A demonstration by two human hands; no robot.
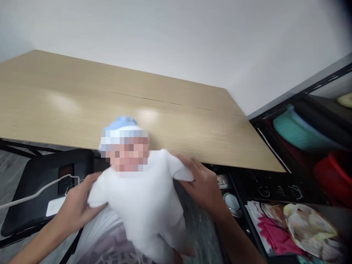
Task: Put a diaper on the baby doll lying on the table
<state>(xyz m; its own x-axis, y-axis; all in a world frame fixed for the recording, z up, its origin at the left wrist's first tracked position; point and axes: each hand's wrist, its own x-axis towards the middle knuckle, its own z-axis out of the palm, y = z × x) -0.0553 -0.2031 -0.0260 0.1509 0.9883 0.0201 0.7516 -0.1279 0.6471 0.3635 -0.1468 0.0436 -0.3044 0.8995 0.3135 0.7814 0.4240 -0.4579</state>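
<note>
A baby doll point(143, 198) in white with a light blue and white cap hangs upright at the front edge of the table, its front toward me. Its face is blurred out. My left hand point(79, 201) is wrapped round the doll's arm on the left, thumb underneath. On the other side, the fingers of my right hand point(202, 185) close on the doll's other arm, partly hidden behind its sleeve. The lower legs hang down near the bottom of the view.
A light wooden table point(178, 124) stretches across, against a white wall. At left is a black padded seat point(22, 198) with a white cable point(41, 192) and a white device point(55, 206). A black shelf at right holds a teal basin point(299, 128), a red basin point(331, 178) and bags.
</note>
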